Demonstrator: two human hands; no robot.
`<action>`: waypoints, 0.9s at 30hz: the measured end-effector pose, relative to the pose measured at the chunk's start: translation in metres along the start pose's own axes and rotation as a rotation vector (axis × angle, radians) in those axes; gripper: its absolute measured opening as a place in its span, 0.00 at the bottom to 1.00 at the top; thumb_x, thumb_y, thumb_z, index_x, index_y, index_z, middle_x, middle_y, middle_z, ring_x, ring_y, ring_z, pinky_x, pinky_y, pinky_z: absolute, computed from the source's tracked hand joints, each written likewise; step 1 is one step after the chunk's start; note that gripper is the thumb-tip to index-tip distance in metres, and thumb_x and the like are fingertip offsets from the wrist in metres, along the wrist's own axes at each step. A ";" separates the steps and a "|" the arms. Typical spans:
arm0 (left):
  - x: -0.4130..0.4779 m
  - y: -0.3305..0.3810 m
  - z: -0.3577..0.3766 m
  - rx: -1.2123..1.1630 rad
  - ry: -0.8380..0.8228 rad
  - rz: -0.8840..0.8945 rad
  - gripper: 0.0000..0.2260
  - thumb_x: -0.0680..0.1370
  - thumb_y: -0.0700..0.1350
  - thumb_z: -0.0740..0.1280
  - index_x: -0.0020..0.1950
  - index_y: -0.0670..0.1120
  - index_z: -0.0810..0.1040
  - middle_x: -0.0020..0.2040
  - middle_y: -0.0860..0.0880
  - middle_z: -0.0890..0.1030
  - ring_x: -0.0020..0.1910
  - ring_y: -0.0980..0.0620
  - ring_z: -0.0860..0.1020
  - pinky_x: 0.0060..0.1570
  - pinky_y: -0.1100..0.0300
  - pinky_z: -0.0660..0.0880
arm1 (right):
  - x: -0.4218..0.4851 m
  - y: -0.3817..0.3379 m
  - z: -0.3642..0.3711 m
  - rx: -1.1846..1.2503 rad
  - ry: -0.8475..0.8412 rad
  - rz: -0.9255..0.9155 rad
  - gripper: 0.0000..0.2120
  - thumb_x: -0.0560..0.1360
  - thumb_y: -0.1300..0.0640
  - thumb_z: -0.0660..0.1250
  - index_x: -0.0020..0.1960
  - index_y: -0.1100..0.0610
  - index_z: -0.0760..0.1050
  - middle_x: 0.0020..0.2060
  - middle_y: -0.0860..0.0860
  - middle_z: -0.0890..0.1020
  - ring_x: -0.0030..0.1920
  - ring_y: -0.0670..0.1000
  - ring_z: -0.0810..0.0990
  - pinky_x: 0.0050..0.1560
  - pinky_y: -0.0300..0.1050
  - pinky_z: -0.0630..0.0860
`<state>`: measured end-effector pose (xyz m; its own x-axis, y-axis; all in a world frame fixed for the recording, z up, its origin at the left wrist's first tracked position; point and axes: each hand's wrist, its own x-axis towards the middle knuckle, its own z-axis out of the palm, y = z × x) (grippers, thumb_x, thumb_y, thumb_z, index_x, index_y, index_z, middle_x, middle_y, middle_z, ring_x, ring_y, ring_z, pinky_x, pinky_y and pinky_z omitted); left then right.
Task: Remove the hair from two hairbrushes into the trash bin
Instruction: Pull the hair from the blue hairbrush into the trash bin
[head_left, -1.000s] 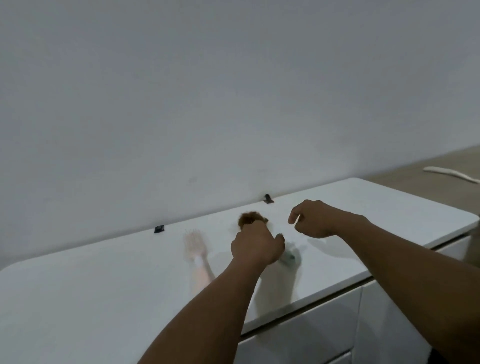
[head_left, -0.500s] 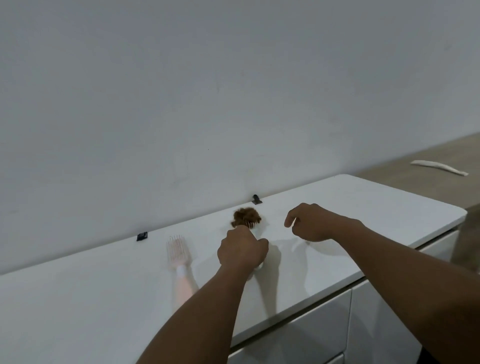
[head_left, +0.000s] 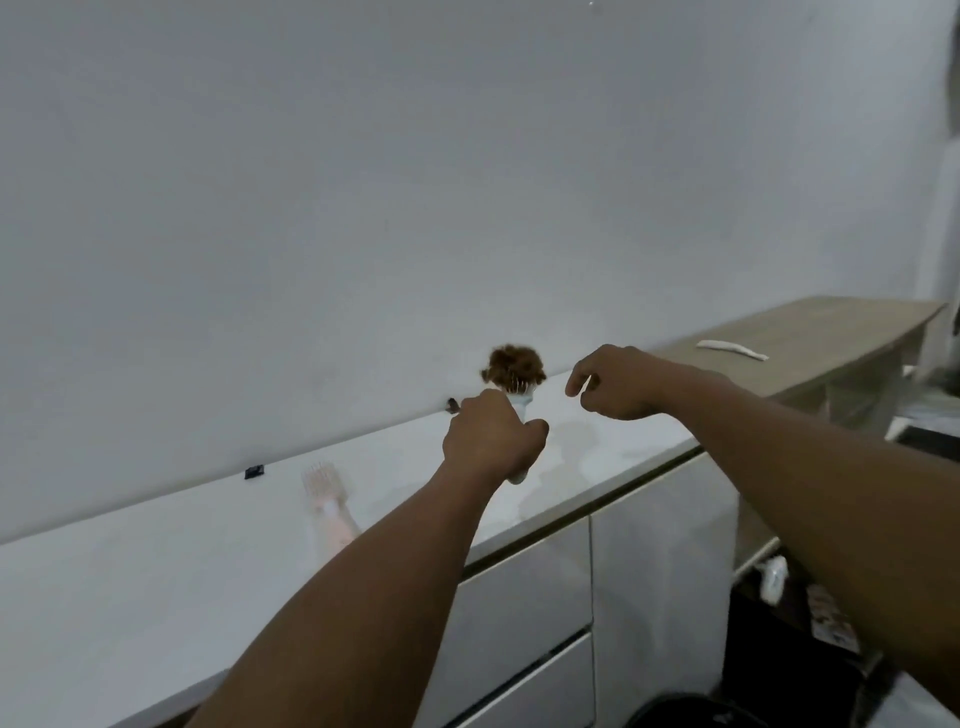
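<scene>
A person's left hand (head_left: 491, 441) is wrapping its fingers tightly around the handle of a white hairbrush (head_left: 519, 410), holding it upright above a white cabinet top (head_left: 156, 582). The bottom end of the handle is poking out below the fist. A thick clump of reddish-brown hair (head_left: 514, 365) is sitting tangled in the bristles at the top of the brush, showing against the pale wall (head_left: 363, 182) behind.

Just to the right of the brush head, the right hand (head_left: 618, 382) is hovering in the air, not touching the brush or the hair. Its fingers are curling loosely inward with the thumb and forefinger close together, and it is holding nothing.

A second hairbrush (head_left: 330, 501), pale pink, is lying flat on the cabinet top to the left of the left forearm, bristles facing up and handle pointing toward the viewer; its handle end is partly hidden by the arm. Two small dark clips are sitting along the back edge where the cabinet top is meeting the wall.

Below the cabinet top, white drawer fronts (head_left: 524, 613) are showing. To the right, a wooden desk (head_left: 831, 327) is carrying a long white object. At the bottom edge, the dark rim of a trash bin (head_left: 675, 714) is just appearing.
</scene>
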<state>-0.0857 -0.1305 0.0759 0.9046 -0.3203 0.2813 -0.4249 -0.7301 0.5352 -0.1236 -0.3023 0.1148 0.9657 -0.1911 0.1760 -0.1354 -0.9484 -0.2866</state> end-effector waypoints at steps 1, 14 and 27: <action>-0.007 0.007 0.005 -0.007 -0.004 0.022 0.09 0.74 0.49 0.66 0.43 0.44 0.70 0.28 0.51 0.77 0.32 0.52 0.76 0.32 0.60 0.70 | -0.011 0.006 -0.003 0.002 0.012 0.016 0.15 0.77 0.58 0.62 0.60 0.50 0.81 0.63 0.51 0.78 0.53 0.51 0.74 0.57 0.44 0.73; -0.099 0.016 0.188 -0.084 -0.281 0.121 0.19 0.72 0.58 0.67 0.54 0.45 0.75 0.48 0.46 0.79 0.47 0.44 0.80 0.41 0.55 0.75 | -0.119 0.146 0.100 0.139 -0.089 0.374 0.19 0.77 0.55 0.66 0.67 0.54 0.76 0.66 0.55 0.77 0.62 0.56 0.77 0.62 0.48 0.75; -0.150 -0.081 0.391 -0.046 -0.695 0.008 0.14 0.71 0.53 0.70 0.46 0.45 0.73 0.41 0.47 0.80 0.41 0.44 0.80 0.36 0.56 0.73 | -0.171 0.250 0.352 0.952 -0.212 0.929 0.26 0.81 0.44 0.63 0.75 0.55 0.65 0.65 0.54 0.78 0.55 0.55 0.82 0.51 0.53 0.80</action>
<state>-0.1738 -0.2598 -0.3211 0.7065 -0.6491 -0.2819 -0.4188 -0.7046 0.5728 -0.2450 -0.4172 -0.3183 0.6287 -0.5373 -0.5621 -0.6316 0.0688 -0.7722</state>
